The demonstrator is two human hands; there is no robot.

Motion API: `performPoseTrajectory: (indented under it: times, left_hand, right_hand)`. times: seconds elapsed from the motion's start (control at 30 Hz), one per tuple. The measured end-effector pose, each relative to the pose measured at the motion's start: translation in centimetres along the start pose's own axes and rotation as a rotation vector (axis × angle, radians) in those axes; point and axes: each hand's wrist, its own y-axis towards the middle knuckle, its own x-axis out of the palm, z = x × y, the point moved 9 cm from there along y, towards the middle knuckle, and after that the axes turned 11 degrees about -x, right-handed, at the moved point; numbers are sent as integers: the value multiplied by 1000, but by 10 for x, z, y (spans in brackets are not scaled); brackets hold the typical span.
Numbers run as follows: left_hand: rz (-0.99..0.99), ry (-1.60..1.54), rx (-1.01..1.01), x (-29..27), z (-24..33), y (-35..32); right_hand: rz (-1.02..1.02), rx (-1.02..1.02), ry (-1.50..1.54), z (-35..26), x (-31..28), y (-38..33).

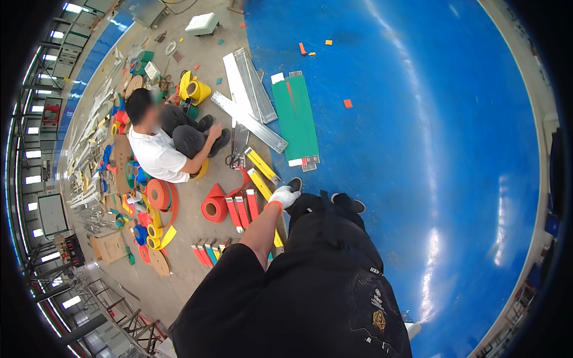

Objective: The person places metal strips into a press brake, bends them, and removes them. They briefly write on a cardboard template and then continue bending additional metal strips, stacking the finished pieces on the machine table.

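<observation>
My left hand (285, 196), in a white glove with an orange cuff, hangs in front of my legs beside my dark shoe (295, 184). Its fingers are too small to make out, so whether it grips anything is unclear. Just left of it, a long yellow-covered bar (259, 184) runs down behind my wrist, and a shorter yellow bar (262, 165) lies above that. Red-covered bars (242, 212) rest side by side on the floor further left. Nowhere in the picture does my right hand appear.
A person in a white shirt (156, 156) sits low at left among tape rolls. A red roll (213, 208) trails its strip toward the bars. Bare metal bars (249, 122) and green-covered bars (296, 119) lie ahead. Blue floor (382, 179) spreads to the right.
</observation>
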Motion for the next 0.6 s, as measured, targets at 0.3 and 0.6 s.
performPoseTrajectory:
  times: [0.3, 0.6]
  left_hand:
    - [-72, 262, 117, 134, 140, -65]
    - [82, 712, 348, 223, 345, -74]
  right_hand:
    - [143, -34, 147, 99, -121, 48]
    - [320, -2, 360, 149, -227, 90]
